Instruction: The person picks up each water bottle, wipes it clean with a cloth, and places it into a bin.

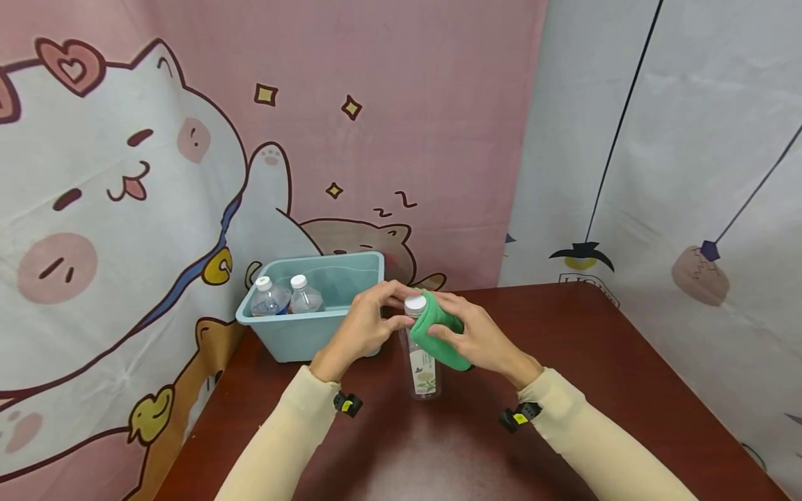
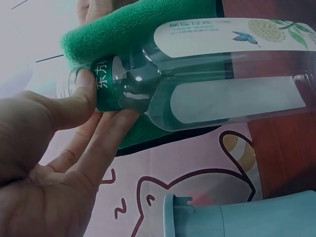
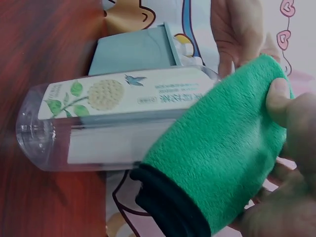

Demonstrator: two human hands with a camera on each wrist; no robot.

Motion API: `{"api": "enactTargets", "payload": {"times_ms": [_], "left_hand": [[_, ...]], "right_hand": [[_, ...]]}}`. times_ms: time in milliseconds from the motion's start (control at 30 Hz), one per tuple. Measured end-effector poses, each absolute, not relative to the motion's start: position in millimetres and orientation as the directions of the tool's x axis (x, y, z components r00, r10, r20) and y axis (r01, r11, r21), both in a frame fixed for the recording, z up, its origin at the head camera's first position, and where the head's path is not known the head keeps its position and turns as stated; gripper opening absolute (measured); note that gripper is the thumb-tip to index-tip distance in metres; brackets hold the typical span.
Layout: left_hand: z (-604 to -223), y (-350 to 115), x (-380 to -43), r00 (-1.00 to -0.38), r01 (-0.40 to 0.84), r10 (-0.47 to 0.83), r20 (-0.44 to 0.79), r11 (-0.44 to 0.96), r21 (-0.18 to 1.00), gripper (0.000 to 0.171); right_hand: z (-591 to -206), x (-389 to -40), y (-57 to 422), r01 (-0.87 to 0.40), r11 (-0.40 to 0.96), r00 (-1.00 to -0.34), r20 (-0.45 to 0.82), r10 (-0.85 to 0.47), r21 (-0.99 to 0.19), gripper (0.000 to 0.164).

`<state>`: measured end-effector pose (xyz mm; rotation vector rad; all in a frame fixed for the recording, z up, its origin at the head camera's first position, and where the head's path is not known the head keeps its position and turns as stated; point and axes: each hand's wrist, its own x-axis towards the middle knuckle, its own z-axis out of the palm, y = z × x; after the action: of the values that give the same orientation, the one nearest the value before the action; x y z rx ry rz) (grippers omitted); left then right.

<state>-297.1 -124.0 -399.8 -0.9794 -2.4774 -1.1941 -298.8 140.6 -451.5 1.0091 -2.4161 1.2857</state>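
Observation:
A clear plastic bottle (image 1: 422, 372) with a white cap and a pale label stands upright on the table. My left hand (image 1: 368, 316) pinches it at the neck and cap, thumb pressed on the cap's side in the left wrist view. A green cloth (image 3: 222, 143) with a dark edge is folded in my right hand (image 1: 479, 334), its thumb on top. The cloth lies against the bottle's neck and shoulder, hiding part of them. In the left wrist view the bottle's label (image 2: 227, 37) carries a bird and a round flower.
A light blue bin (image 1: 313, 334) stands at the back left of the dark red table (image 1: 545, 417). Two clear bottles with white caps, one of them a bottle (image 1: 305, 298) near the bin's middle, stand inside it. Printed curtains (image 1: 426, 125) hang behind the table.

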Motion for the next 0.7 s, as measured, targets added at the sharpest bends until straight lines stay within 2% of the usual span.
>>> {"api": "enactTargets", "payload": {"times_ms": [167, 333, 400, 567, 700], "left_hand": [[-398, -125, -298, -0.759, 0.644, 0.478, 0.442, 0.457, 0.613, 0.047], [-399, -124, -298, -0.755, 0.648, 0.482, 0.445, 0.447, 0.616, 0.047], [-399, -123, -298, -0.748, 0.656, 0.49, 0.447, 0.446, 0.609, 0.048], [-397, -123, -297, -0.731, 0.676, 0.513, 0.45, 0.458, 0.577, 0.048], [-397, -124, -296, -0.734, 0.673, 0.517, 0.44, 0.469, 0.572, 0.047]], "right_hand": [[-456, -301, 135, -0.653, 0.412, -0.748, 0.458, -0.479, -0.636, 0.081], [-455, -303, 140, -0.671, 0.44, -0.734, 0.453, -0.506, -0.597, 0.068], [-455, -303, 144, -0.675, 0.453, -0.731, 0.441, -0.521, -0.583, 0.069], [-460, -303, 151, -0.664, 0.492, -0.741, 0.407, -0.535, -0.562, 0.086], [-464, -303, 152, -0.661, 0.517, -0.746, 0.403, -0.53, -0.543, 0.091]]}}
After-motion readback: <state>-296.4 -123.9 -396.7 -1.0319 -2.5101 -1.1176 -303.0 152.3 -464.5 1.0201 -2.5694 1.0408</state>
